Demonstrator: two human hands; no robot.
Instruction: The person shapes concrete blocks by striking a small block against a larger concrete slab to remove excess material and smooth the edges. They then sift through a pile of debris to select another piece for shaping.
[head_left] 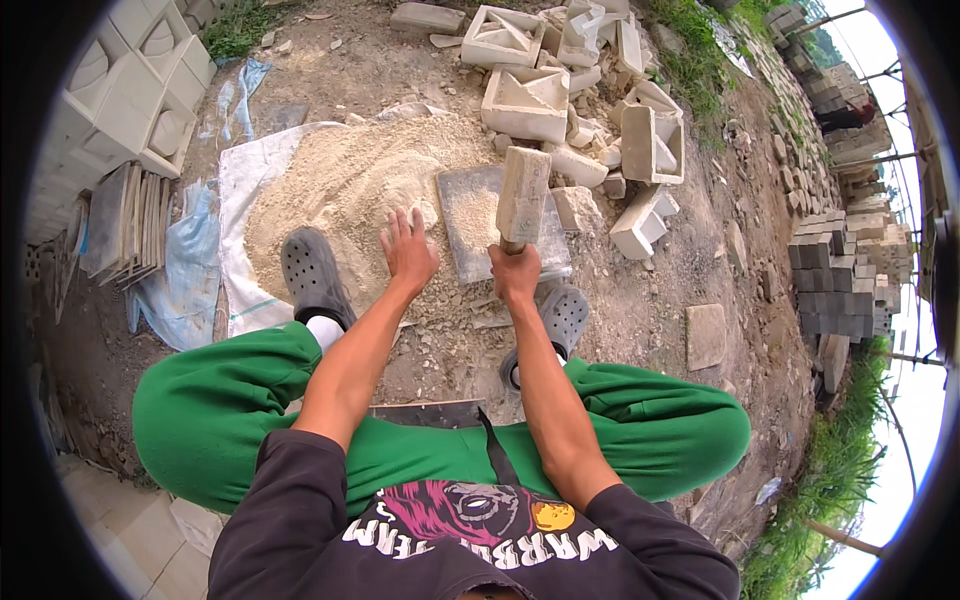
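Right over the dark slab (468,255), the mallet (524,192) was gripped by the right hand (515,273), fingers clenched round its handle. The left hand (405,248) was placed by the pale powder heap (335,185), fingers loosely spread, nothing visibly grasped. Knuckles could get clipped (ouch) if that hand were slid onto the slab mid-swing, and chips could be sent toward the shoes (311,272) by a badly angled blow. Part of the slab was hidden by the mallet, its handle was mostly covered, and whether the head was raised or resting couldn't be told.
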